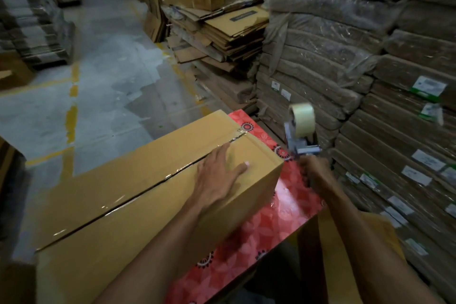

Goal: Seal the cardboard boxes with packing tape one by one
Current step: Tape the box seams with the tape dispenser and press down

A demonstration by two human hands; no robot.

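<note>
A long brown cardboard box [123, 195] lies on a table with a red patterned cover [278, 219]. Clear tape shines along the box's centre seam up to its far end. My left hand [219, 175] rests flat on the box top near the far right corner, fingers spread. To the right of the box, my right hand [313, 173] grips the handle of a tape dispenser [301, 136]. The dispenser is held in the air, off the box, with its clear tape roll on top.
Wrapped stacks of flat cardboard [370, 69] rise close on the right. A pile of loose flattened boxes [222, 32] stands behind the table. Grey floor with yellow lines [74, 96] lies to the left, with more stacks [29, 27] at the far left.
</note>
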